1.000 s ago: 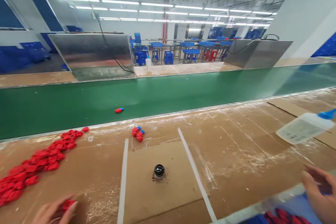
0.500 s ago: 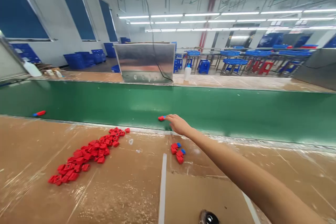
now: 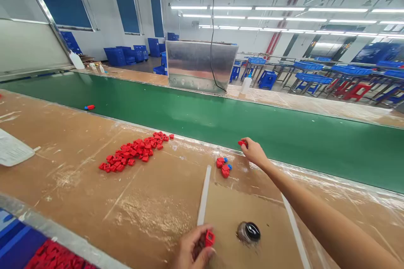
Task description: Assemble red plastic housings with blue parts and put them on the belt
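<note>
My left hand point(image 3: 192, 250), low in the view, has thumb and fingers closed around a small red plastic piece point(image 3: 209, 238) with a square opening. To its right a round black-topped object point(image 3: 252, 231) sits on a brown board point(image 3: 227, 206). My right hand point(image 3: 255, 152) reaches to the near edge of the green conveyor belt point(image 3: 202, 115) and pinches a red plastic piece point(image 3: 242, 143). Nearer me, left of that wrist, lies a small group of red pieces with blue parts point(image 3: 224, 170). A long pile of red pieces point(image 3: 135, 151) is spread on the table.
On the belt at left lies a red-and-blue piece point(image 3: 90, 107). A blue bin point(image 3: 19, 239) with many red pieces fills the lower left corner. White bottles point(image 3: 246, 85) and a metal panel point(image 3: 200, 67) stand beyond the belt. White tape strips point(image 3: 204, 195) flank the board.
My left hand has come into view with a red piece. My right hand has drawn back from the belt toward its near edge, holding a red piece. The view has turned left and down.
</note>
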Available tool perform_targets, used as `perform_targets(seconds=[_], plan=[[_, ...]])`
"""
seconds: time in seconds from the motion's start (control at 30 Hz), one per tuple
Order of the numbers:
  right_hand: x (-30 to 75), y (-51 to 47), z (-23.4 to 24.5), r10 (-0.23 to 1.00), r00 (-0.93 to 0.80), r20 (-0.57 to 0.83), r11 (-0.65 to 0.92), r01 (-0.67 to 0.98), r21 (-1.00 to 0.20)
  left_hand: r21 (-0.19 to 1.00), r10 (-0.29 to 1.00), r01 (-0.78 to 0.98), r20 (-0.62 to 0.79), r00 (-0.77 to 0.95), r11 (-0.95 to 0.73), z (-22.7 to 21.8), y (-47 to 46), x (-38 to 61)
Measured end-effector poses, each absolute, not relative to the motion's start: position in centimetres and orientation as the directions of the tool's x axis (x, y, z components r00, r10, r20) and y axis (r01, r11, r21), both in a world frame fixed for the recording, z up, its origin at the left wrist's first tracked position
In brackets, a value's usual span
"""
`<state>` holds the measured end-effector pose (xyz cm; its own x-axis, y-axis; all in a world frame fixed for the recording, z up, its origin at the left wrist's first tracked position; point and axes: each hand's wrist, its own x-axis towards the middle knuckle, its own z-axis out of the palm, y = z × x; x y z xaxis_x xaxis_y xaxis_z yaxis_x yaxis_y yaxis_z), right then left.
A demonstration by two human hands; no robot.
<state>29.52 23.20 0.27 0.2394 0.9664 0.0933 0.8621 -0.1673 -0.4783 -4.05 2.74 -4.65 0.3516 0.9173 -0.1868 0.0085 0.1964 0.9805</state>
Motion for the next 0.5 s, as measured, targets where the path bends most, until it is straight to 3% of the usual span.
perform_targets(seconds=[0.23,0.37,0.5], plan=[[30.3,4.8,2.6,0.996,0.077,-0.036,-0.081,0.733,-0.675,0.979,0.857,0.033,-0.193,0.477,0.202,-1.0,1.3,-1.0],[28.4,-1.5,3.2,0.995,0.078,0.058,-0.013,0.697,-0.717,0.983,0.842,0.017,-0.163,0.515,0.18,-1.2,-0.2,1.7],[26.3,-3.7,3.5,0.987,0.04,0.155,0.071,0.761,-0.645,0.991,0.847,0.059,-0.132,0.515,0.118,-1.4,-0.9,2.2]])
